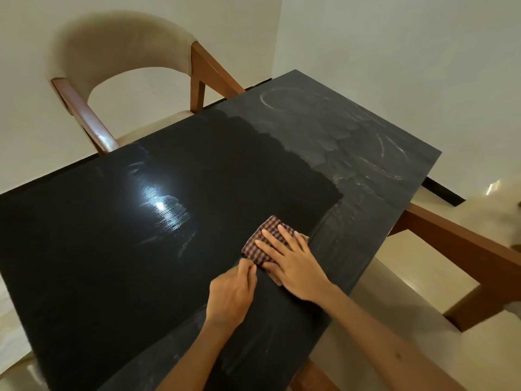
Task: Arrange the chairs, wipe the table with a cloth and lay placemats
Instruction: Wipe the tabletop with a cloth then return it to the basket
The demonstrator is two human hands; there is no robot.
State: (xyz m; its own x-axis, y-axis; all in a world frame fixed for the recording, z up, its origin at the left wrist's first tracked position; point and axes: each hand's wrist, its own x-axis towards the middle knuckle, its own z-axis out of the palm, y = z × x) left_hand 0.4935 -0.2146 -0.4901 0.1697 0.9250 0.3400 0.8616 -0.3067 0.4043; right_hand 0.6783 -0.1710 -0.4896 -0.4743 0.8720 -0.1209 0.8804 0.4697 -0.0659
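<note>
Flat beneath right hand (296, 266), checked cloth (265, 244).

Open table (112, 263) surface leftward; chair (118, 52) beyond far edge.

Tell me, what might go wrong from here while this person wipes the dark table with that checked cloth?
1. The folded cloth lies beside the dusty strip along the table edge; a stroke might push dust onto the chair below.
2. The right hand presses flat on the cloth while the left hand pinches its corner; the fold might open or bunch.
3. The far end looks grey and streaked, so patches might get missed.
</note>
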